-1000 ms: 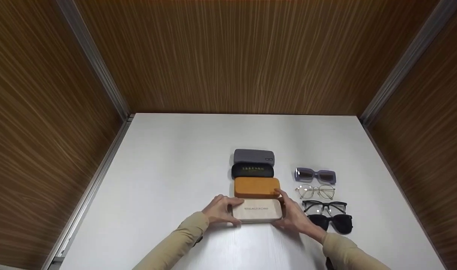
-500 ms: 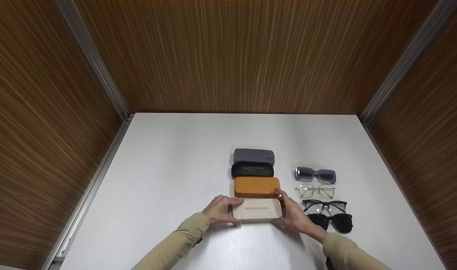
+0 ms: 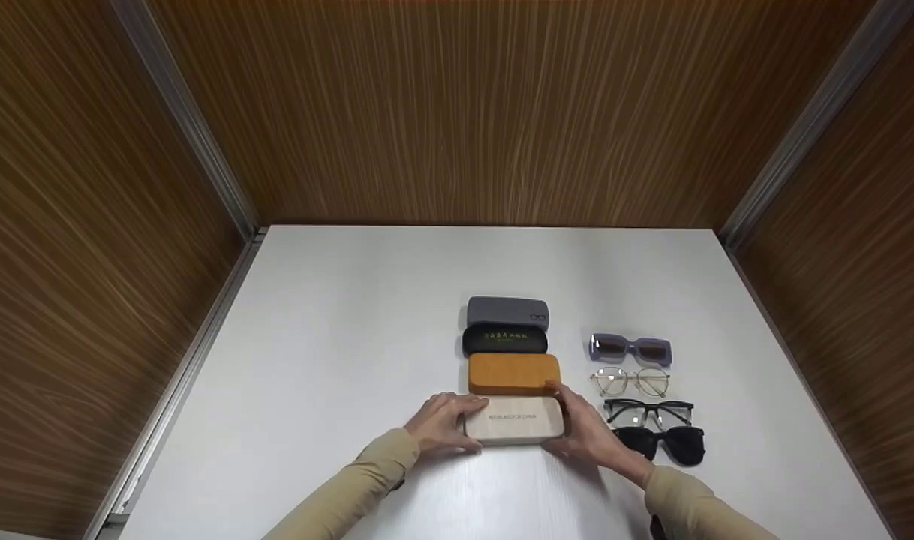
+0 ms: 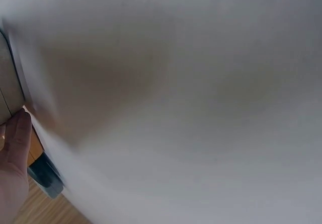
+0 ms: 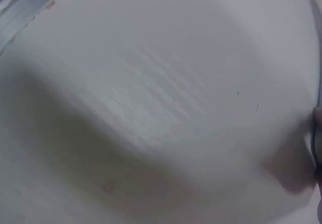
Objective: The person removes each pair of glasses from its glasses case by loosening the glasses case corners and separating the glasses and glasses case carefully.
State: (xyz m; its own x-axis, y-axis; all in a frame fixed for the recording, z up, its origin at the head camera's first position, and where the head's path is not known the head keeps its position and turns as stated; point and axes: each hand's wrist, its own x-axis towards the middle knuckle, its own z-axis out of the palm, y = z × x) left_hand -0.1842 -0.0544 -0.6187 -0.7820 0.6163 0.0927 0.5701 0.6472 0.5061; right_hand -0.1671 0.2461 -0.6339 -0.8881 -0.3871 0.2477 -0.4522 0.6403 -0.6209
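Note:
A cream glasses case [image 3: 514, 418] with small lettering on its lid lies shut on the white table, nearest to me in a column of cases. My left hand [image 3: 443, 424] grips its left end between thumb and fingers. At the right end my right hand [image 3: 588, 429] holds it, one fingertip reaching the near right corner of the orange glasses case [image 3: 512, 369]. The left wrist view catches the fingers [image 4: 18, 133] against the cream case's end [image 4: 9, 80]. Only a sliver of fingertips [image 5: 318, 116] shows in the right wrist view.
Behind the orange case lie a black glasses case [image 3: 505, 340] and a grey one [image 3: 507, 311]. To the right, purple sunglasses [image 3: 630, 349], thin-framed glasses [image 3: 631, 382], black-framed glasses [image 3: 648, 412] and black sunglasses [image 3: 682, 445] form a column. Wood-grain panels [image 3: 457, 112] enclose the table.
The right hand's fingertip at the orange case's corner has shifted slightly toward the cream case. Cases and glasses stay where they were.

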